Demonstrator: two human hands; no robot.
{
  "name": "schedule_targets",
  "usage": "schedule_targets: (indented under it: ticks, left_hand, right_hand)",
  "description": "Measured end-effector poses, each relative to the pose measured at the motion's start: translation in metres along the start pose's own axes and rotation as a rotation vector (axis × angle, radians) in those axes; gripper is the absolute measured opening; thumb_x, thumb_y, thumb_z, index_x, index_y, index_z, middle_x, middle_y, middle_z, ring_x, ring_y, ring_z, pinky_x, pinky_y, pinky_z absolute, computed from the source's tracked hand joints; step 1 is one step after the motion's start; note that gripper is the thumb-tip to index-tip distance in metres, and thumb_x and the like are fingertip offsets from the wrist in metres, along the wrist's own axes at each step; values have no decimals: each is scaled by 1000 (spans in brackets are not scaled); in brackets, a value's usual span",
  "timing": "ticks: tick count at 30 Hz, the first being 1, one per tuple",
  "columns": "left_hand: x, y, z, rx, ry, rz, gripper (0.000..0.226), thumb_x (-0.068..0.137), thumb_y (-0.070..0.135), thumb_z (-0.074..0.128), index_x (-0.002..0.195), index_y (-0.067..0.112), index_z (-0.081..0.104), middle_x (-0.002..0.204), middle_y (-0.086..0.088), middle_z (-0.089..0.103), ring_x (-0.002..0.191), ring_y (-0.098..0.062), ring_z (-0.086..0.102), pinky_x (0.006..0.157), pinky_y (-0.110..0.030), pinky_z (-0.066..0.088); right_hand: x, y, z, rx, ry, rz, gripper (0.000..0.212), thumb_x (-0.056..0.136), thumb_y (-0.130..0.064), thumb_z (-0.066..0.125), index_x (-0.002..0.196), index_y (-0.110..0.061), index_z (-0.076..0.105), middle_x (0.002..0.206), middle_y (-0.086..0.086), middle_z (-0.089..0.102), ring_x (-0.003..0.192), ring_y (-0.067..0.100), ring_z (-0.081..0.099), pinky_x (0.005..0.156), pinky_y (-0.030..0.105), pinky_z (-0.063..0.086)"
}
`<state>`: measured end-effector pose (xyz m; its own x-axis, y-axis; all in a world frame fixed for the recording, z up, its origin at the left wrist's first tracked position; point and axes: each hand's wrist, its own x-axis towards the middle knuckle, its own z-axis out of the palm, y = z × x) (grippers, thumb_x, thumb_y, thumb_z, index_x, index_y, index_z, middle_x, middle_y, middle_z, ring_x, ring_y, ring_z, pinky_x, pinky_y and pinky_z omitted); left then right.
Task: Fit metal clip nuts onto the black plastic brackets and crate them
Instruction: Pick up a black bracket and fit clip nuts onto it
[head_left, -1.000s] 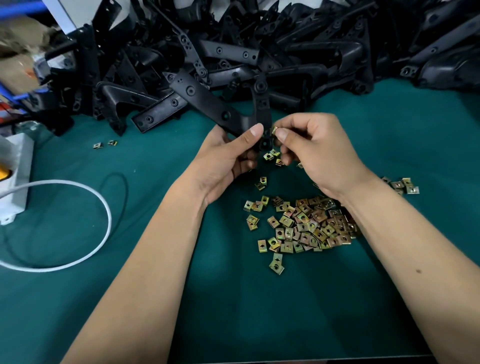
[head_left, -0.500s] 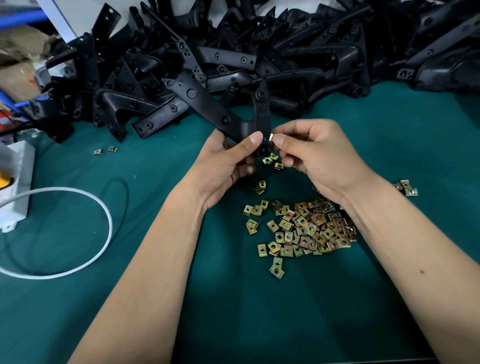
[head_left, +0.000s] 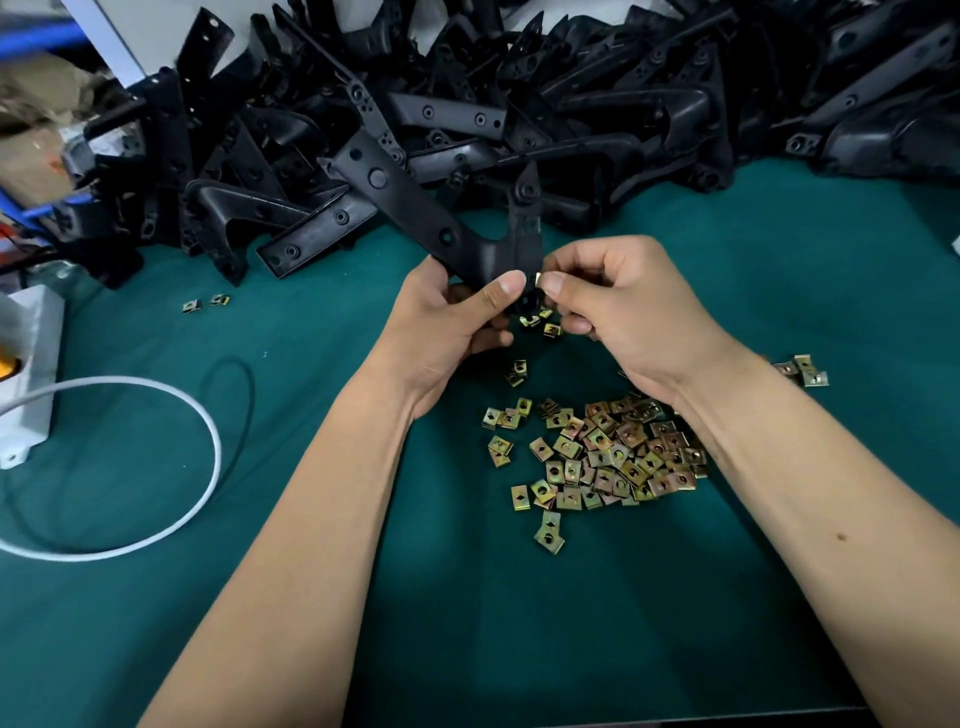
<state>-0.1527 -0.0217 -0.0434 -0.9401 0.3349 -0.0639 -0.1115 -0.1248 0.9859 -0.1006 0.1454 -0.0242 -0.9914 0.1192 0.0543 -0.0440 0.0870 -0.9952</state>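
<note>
My left hand (head_left: 457, 317) grips a black plastic bracket (head_left: 415, 208) by its lower corner and holds it above the green table, its long arm pointing up and left. My right hand (head_left: 618, 301) pinches a small metal clip nut (head_left: 538, 279) between thumb and forefinger, right against the bracket's lower edge next to my left thumb. Whether the nut is seated on the bracket is hidden by my fingers. A heap of brass-coloured clip nuts (head_left: 602, 457) lies on the table under my right wrist.
A big pile of black brackets (head_left: 519, 104) fills the back of the green table (head_left: 208, 623). A white power strip (head_left: 26, 374) with a looped white cable (head_left: 197, 431) lies at the left. Stray nuts lie at far left (head_left: 205, 302) and far right (head_left: 802, 369).
Both hands and the bracket have stayed almost in place. The right hand's pinch on the nut has drawn a little closer to the bracket's edge and my left thumb.
</note>
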Motion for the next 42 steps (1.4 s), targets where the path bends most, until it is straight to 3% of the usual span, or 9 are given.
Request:
schedule_targets:
  ticks: [9, 16, 20, 24, 27, 31, 36, 38, 42]
  left_hand:
    - [0, 2, 1, 36, 14, 18, 33, 95, 11, 72, 122, -2, 58, 91, -4, 64, 63, -7, 58, 59, -21, 54]
    - [0, 2, -1, 92, 2, 50, 40, 93, 11, 74, 123, -8, 55, 94, -11, 64, 62, -7, 60, 60, -23, 56]
    - [3, 0, -1, 178, 37, 95, 39, 90, 12, 79, 118, -5, 59, 88, -7, 70, 62, -6, 62, 57, -23, 56]
    - [7, 0, -2, 35, 127, 80, 18, 91, 13, 77, 104, 8, 66, 77, 5, 69, 61, -6, 60, 58, -21, 54]
    - [8, 4, -10, -90, 193, 71, 14, 92, 13, 77, 100, 11, 66, 78, 4, 69, 61, -8, 57, 57, -22, 53]
    - [6, 6, -14, -177, 233, 50, 17, 91, 14, 78, 100, 13, 64, 80, 3, 68, 61, -9, 57, 56, -22, 53]
    - [5, 6, -14, -181, 181, 19, 19, 91, 14, 78, 104, 12, 64, 85, 0, 67, 61, -9, 56, 56, -22, 53]
    - [5, 6, -14, -164, 138, -4, 20, 90, 15, 78, 105, 11, 65, 87, -1, 66, 60, -9, 56, 55, -21, 52]
    - [2, 5, -13, -106, 44, -38, 24, 88, 17, 79, 107, 10, 67, 91, -4, 68, 58, -9, 56, 53, -20, 52]
  right_hand:
    - [4, 7, -7, 152, 55, 104, 3, 91, -6, 75, 89, -7, 77, 77, 8, 62, 66, 10, 51, 51, 18, 40]
    - [6, 8, -11, 95, -27, -8, 6, 90, -5, 76, 85, -1, 76, 67, 4, 63, 58, 12, 46, 49, 18, 37]
    - [7, 13, -11, -44, 1, -19, 8, 92, -13, 77, 87, -6, 78, 72, 11, 61, 61, 19, 48, 56, 22, 42]
    - [6, 11, -10, -286, -22, -113, 11, 96, -26, 72, 96, -16, 79, 71, -2, 70, 61, 8, 61, 62, 20, 49]
    - [2, 6, -10, -691, -241, -213, 8, 89, -26, 80, 97, -25, 80, 84, -13, 73, 73, -3, 63, 69, 7, 42]
    - [1, 3, -6, -895, -402, -252, 14, 88, -24, 81, 100, -30, 78, 92, -11, 64, 71, 4, 54, 65, 12, 35]
    - [1, 7, -8, -756, -269, -199, 15, 85, -17, 83, 87, -26, 72, 81, -11, 71, 68, 3, 64, 66, 25, 51]
    - [2, 9, -9, -509, -160, -145, 12, 89, -10, 79, 92, -18, 71, 80, -1, 72, 62, 11, 65, 59, 31, 56]
    - [3, 3, -11, -4, 81, -129, 4, 96, -7, 71, 95, -6, 75, 72, 7, 70, 59, 18, 60, 51, 26, 52]
